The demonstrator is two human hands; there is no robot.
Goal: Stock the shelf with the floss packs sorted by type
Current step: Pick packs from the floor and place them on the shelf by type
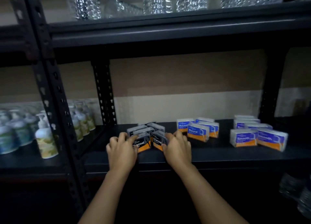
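Head view: a dark metal shelf [210,154] seen from in front and slightly above; both forearms reach in from the bottom edge
Left hand: the left hand [122,149] lies at the left side of the black packs; its fingers curl over the top and left edge of the front-left pack, gripping it
Right hand: the right hand [177,147] lies at the right side of the same cluster; its fingers curl round the right edge of the front-right pack, gripping it
Charcoal packs: the Charcoal packs [146,136] stand bunched together between the two hands, left of the shelf's middle; black with orange bases; the two front ones show their labels, the ones behind are dim and partly hidden
Round packs: the Round packs [197,129] stand just to the right of the right hand; blue and white over orange; several in a loose cluster, touching one another
Smooth packs: the Smooth packs [255,134] stand further right, apart from the Round group; same colours; two in front, more behind; lettering blurred
Neighbouring bay: pump bottles [45,139] with pale patterned labels fill the shelf to the left, beyond the perforated upright [58,109]
Upper level: clear plastic containers [168,1] sit on the tier above; blurred
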